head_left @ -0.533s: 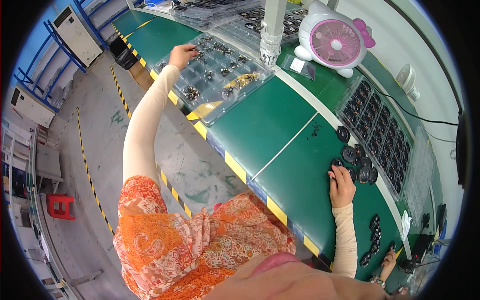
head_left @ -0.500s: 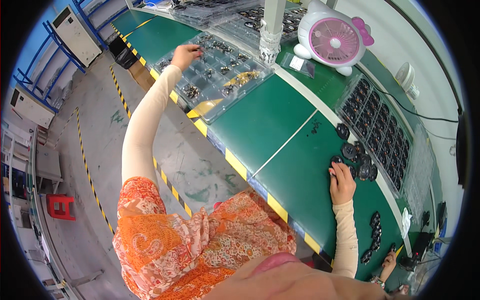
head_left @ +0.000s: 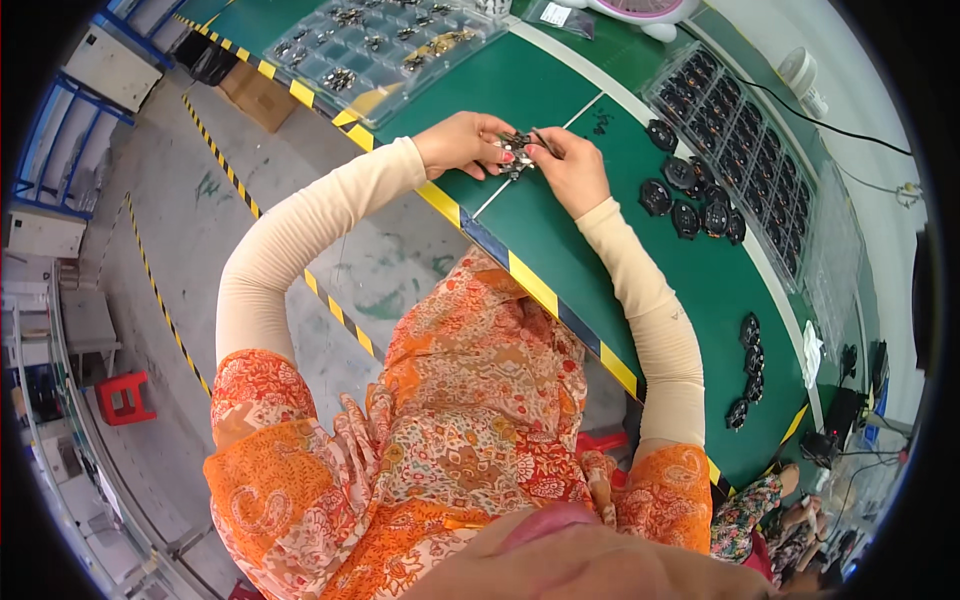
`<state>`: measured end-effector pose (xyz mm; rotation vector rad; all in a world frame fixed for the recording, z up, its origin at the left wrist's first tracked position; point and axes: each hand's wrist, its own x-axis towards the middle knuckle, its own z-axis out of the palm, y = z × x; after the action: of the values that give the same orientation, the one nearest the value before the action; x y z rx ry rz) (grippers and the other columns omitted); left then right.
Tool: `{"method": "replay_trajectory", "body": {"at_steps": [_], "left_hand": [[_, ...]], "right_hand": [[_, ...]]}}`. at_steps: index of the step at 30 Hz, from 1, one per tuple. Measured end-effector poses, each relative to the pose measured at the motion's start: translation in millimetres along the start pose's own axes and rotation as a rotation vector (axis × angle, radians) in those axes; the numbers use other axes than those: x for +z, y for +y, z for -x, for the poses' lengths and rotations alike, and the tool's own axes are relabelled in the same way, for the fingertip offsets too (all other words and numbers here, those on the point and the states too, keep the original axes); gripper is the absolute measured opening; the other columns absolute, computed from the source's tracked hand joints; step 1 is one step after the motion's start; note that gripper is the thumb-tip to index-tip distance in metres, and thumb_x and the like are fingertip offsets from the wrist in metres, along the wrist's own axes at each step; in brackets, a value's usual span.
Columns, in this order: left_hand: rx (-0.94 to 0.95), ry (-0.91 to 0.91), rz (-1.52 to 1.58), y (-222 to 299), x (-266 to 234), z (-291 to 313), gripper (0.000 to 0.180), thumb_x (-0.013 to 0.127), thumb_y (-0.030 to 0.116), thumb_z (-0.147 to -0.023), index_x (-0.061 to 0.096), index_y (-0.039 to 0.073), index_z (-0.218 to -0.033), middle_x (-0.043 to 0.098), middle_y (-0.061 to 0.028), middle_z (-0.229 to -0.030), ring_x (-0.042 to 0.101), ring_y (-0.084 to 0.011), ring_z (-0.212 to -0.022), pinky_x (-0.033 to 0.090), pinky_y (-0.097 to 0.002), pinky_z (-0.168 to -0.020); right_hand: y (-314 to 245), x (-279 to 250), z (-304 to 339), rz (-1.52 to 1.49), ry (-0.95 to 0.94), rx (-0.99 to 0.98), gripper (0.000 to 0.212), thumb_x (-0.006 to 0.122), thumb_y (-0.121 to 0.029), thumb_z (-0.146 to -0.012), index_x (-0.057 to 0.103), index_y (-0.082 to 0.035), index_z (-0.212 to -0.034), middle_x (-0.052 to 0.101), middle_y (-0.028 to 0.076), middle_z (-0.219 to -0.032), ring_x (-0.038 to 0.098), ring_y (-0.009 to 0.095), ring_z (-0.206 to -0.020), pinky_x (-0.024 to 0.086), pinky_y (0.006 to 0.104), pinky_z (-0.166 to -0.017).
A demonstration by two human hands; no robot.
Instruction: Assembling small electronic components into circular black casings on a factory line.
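My hands meet over the green table, beside its thin white dividing line. My left hand is closed on a small bunch of shiny silver and dark metal parts. Close against it, my right hand pinches a thin dark piece, too small to name surely. Left of my hands lies a clear compartment tray with little metal parts sorted in its cells. Several round black parts rest in a loose group to the right of my right hand.
A clear tray full of black parts lies at the back right. More black parts stand in a row nearer me. A pink and white fan is at the top. A co-worker's arm shows at lower right. Yellow-black tape marks the table edge.
My left hand has left the compartment tray and come right, with metal parts in it. My right hand has moved left from the round black parts to meet it. The view has shifted.
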<state>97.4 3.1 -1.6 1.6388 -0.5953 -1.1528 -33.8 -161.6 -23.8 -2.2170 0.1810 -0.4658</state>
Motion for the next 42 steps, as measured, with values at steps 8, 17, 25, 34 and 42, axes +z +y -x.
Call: {"method": "replay_trajectory", "body": {"at_steps": [8,17,25,34,42], "left_hand": [[0.345,0.372,-0.425,-24.3,-0.4,17.5,0.041,0.073,0.009,-0.085,0.061,0.011,-0.125,0.059,-0.0092,-0.110,0.062,-0.0163,-0.068,0.052,-0.0283,-0.057],[0.952,0.410,-1.014,-35.7,16.4,22.3,0.028,0.077,0.021,-0.077,0.074,0.015,-0.103,0.062,-0.0056,-0.109,0.058,-0.0248,-0.095,0.044,-0.0360,-0.080],[0.842,0.669,-0.868,-46.7,-9.2,19.1,0.027,0.076,0.014,-0.078,0.069,0.011,-0.104,0.062,-0.0082,-0.108,0.059,-0.0283,-0.094,0.045,-0.0384,-0.079],[0.848,0.466,-0.775,-45.1,11.7,19.1,0.024,0.073,0.006,-0.080,0.067,0.007,-0.102,0.068,-0.0074,-0.103,0.063,-0.0275,-0.096,0.048,-0.0381,-0.081],[0.775,0.588,-0.599,-56.3,7.1,26.6,0.015,0.070,-0.001,-0.081,0.069,0.005,-0.095,0.067,-0.0087,-0.103,0.063,-0.0288,-0.095,0.051,-0.0369,-0.081]], "right_hand": [[12.4,-29.1,5.0,-0.505,-0.141,0.404,0.024,0.067,-0.010,-0.091,0.068,0.002,-0.110,0.073,0.012,-0.086,0.057,0.012,-0.051,0.045,0.0256,-0.049],[6.6,-56.5,4.9,-0.370,-0.204,0.538,0.013,0.069,-0.012,-0.092,0.070,0.000,-0.097,0.067,0.001,-0.076,0.045,0.003,-0.051,0.032,0.0193,-0.046],[7.3,-53.1,8.4,0.257,-0.028,0.060,0.018,0.073,-0.006,-0.084,0.071,-0.001,-0.101,0.067,0.010,-0.102,0.065,0.021,-0.087,0.051,0.0276,-0.074],[-14.2,1.6,-24.2,0.340,-0.119,-0.311,0.032,0.065,0.003,-0.082,0.069,-0.010,-0.111,0.065,0.007,-0.110,0.068,0.029,-0.088,0.055,0.0351,-0.071],[-0.2,-9.1,-6.7,0.335,-0.220,-0.290,0.017,0.067,-0.003,-0.084,0.068,-0.008,-0.100,0.063,0.006,-0.095,0.066,0.030,-0.078,0.054,0.0383,-0.065]]}}
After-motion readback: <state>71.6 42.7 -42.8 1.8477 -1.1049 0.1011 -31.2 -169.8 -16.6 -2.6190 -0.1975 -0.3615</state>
